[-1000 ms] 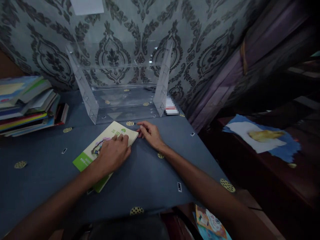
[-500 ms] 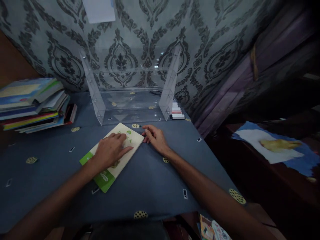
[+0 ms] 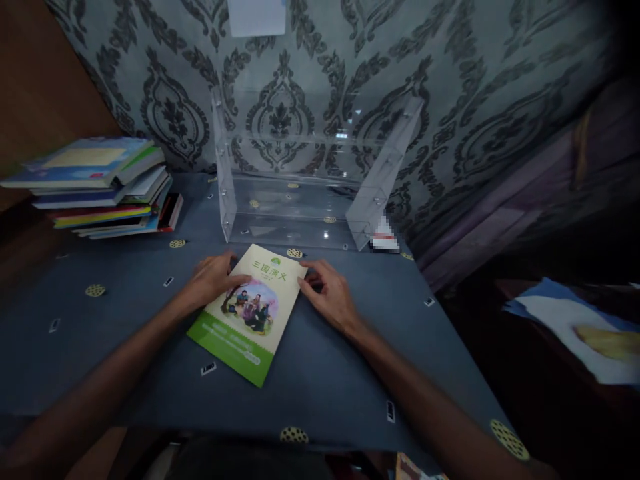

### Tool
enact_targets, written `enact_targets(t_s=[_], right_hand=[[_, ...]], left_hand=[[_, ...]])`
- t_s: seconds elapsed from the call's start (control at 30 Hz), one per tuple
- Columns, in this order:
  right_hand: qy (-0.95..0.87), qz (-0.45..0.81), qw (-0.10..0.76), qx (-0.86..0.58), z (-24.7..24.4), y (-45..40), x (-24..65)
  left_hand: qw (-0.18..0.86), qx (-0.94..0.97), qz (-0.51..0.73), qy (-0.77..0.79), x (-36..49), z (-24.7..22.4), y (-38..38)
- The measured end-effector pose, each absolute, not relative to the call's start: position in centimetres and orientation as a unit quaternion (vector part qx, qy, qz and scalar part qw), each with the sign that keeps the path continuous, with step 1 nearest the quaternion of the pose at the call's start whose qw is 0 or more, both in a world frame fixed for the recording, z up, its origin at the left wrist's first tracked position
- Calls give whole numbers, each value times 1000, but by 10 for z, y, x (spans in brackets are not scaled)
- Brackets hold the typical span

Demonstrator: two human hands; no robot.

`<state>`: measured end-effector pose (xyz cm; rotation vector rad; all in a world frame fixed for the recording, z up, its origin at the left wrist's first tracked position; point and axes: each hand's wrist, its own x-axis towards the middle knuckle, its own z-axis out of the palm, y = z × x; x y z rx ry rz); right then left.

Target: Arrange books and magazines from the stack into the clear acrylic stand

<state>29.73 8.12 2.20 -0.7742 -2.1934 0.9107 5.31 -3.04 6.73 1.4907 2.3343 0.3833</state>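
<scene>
Several books point(image 3: 100, 163) sit piled unevenly at far left, on the patterned cloth point(image 3: 125, 360). Next, left hand point(image 3: 210, 277): thumb laid over the cover of the green-and-cream book point(image 3: 250, 313), other fingers bent by its left edge; can't tell whether any go underneath, so pinch unconfirmed. That book lies between both hands on the cloth, shut, front cover up, turned slantwise, title end away from the person. Behind it, clear acrylic rack point(image 3: 226, 207) stands near the wall covering point(image 3: 280, 120). Right hand point(image 3: 330, 293): thumb and forefinger bent at the book's upper right edge, not spread wide; can't tell if they pinch it or just touch.

Progress, my read: contact made on both sides, book squared roughly toward the person; it's outside the rack and apart from the pile, unopened. What's left: can't tell from this view. Right of rack: small blurred-out item point(image 3: 384, 237), contents unreadable.
</scene>
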Motion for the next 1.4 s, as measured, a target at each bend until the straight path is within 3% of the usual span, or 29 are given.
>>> enact_targets(t_s=[0.2,0.4,0.53,0.7,0.87,1.2,1.4], right_hand=[[-820,384,326,-272,17,85,298],[-732,479,343,-343,10,87,296],[-621,632,307,-348,12,82,291],[-566,759,200,-250,23,68,291],[-602,769,108,-184,30,58,293],[-607,734,206,-225,23,62,293],[-610,715,225,-256,28,64,293]], left_hand=[[332,505,305,736,44,54,-30],[517,334,504,606,58,46,-32],[536,274,574,555,67,45,-33],[517,242,640,515,74,53,-35],[480,222,677,512,74,59,-38],[611,230,586,481,82,60,-45],[571,245,590,516,86,53,-44]])
